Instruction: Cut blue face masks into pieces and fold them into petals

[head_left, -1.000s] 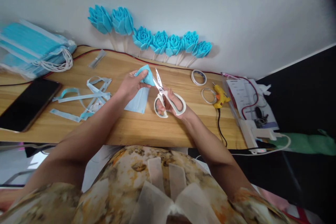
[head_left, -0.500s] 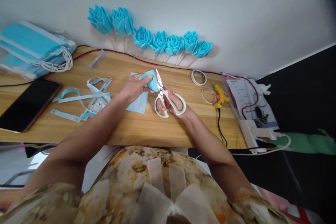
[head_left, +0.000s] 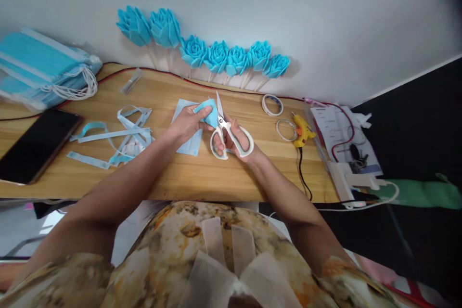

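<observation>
My left hand (head_left: 188, 122) pinches a small folded piece of blue mask fabric (head_left: 210, 111) between thumb and fingers. In my right hand (head_left: 236, 135) is a pair of white-handled scissors (head_left: 221, 121), fingers through the loops. The blades point away from me, right at the fabric's right edge; whether they touch it I cannot tell. Beneath my left hand a pale blue flat sheet (head_left: 190, 144) lies on the wooden table (head_left: 224, 178), partly covered by the hand.
Blue fabric flowers (head_left: 216, 57) on sticks lean along the wall. To the left lie cut strips (head_left: 133, 132), a phone (head_left: 38, 147) and a stack of blue masks (head_left: 43, 67). Tape (head_left: 272, 105), a coil of wire (head_left: 286, 130) and a yellow glue gun (head_left: 303, 131) sit right.
The fabric piece has shifted slightly right and down, closer against the scissors. The handles are a little nearer together. The whole view has moved slightly.
</observation>
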Action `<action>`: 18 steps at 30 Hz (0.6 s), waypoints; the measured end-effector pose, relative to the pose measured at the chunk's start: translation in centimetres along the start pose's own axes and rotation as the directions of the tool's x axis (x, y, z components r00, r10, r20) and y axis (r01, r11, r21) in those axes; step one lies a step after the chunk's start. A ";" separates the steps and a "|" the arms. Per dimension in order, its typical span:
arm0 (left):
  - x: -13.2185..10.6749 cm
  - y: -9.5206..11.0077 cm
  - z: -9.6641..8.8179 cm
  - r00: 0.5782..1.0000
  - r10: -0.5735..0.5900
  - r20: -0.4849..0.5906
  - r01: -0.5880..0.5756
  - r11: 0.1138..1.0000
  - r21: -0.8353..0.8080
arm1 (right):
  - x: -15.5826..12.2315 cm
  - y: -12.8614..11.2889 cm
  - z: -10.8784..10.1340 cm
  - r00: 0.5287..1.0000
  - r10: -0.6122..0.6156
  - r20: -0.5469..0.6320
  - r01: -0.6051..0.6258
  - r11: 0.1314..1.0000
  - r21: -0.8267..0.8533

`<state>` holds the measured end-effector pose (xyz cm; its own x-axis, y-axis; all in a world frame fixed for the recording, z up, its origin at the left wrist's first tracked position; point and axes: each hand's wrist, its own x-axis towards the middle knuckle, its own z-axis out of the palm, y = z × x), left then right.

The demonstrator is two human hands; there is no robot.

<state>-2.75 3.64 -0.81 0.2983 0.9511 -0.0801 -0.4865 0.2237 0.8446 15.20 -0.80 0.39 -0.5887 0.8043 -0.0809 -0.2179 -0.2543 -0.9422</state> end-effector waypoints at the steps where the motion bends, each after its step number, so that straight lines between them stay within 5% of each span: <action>1: 0.0 0.0 0.0 1.000 0.006 0.003 -0.006 1.000 0.002 | 0.0 -0.1 0.2 1.000 -0.003 -0.015 0.003 1.000 -0.005; 18: 0.2 0.2 -0.5 0.999 0.024 0.042 -0.025 0.999 0.024 | -0.2 0.0 0.8 0.992 -0.073 -0.102 0.082 0.993 0.084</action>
<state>-3.13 3.97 -0.94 0.3205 0.9465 -0.0372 -0.4739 0.1943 0.8589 14.66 -1.38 0.69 -0.4889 0.8712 -0.0441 -0.3301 -0.2316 -0.9151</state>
